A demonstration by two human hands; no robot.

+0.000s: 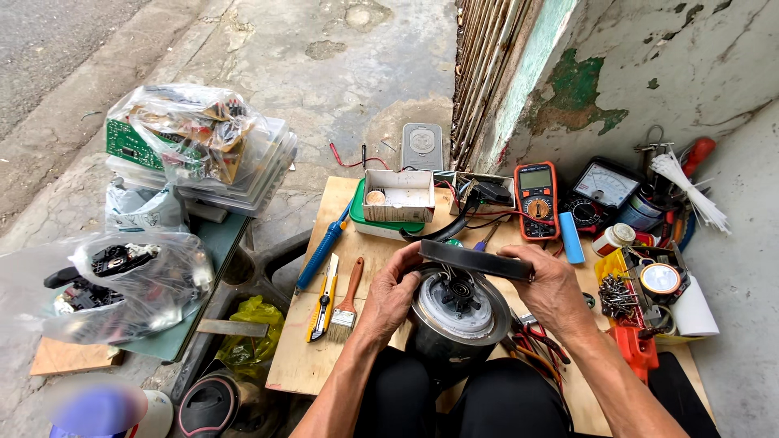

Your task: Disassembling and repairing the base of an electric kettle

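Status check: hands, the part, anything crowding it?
Left hand and right hand both grip black base cover, raised above upturned metal kettle. Red-black pliers alongside.

Brightness: even, soft daylight outdoors — nothing dim, nothing blown out.
Light source: overhead and diffuse; no single direction can be told.
Shadows: faint and short, the darkest patch lying under the wooden board (pixel 312 365) and between the person's knees.
Glare: soft sheen on the clear plastic bags (pixel 142 284) and a highlight on the steel kettle body (pixel 454 320).
Sharpness: crisp through the middle; the multimeter (pixel 537 199) and the paintbrush (pixel 347 304) read clearly.
Blur: a smeared round patch at the lower left corner (pixel 97 410).
Distortion: wide-angle bowing — the metal grille (pixel 483 65) and the wall lean outward near the edges.
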